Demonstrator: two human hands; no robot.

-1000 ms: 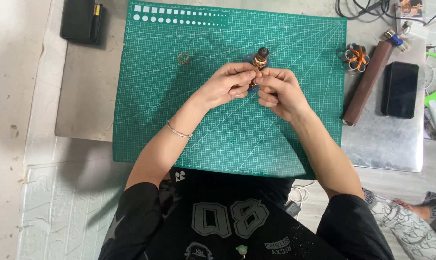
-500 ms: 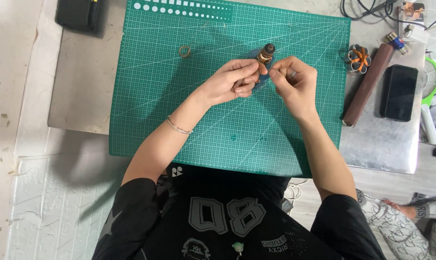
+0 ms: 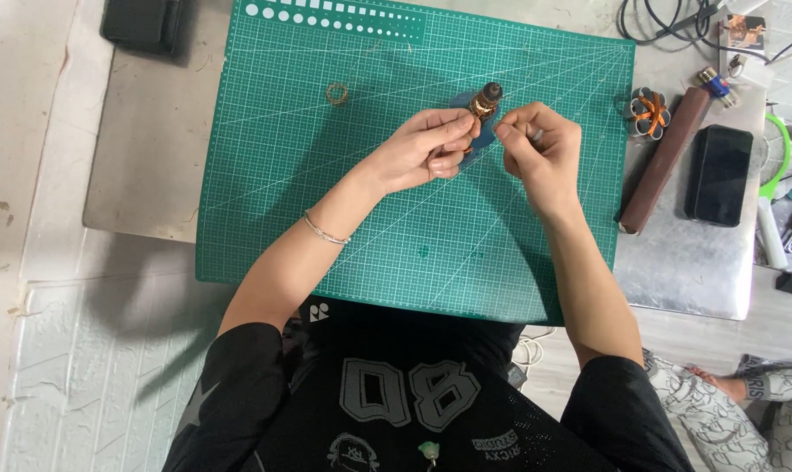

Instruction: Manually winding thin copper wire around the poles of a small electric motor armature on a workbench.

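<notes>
Resting on a low grey table [image 3: 151, 175], green cutting mat [image 3: 326, 218] under both hands

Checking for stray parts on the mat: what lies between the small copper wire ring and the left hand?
Only bare green cutting mat shows between the wire ring and the left hand in the head view.

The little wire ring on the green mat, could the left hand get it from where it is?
Probably yes. The wire ring lies alone on the green mat, nothing around it. But the left hand is pinching the copper-wound part, so it would have to let go first.
</notes>
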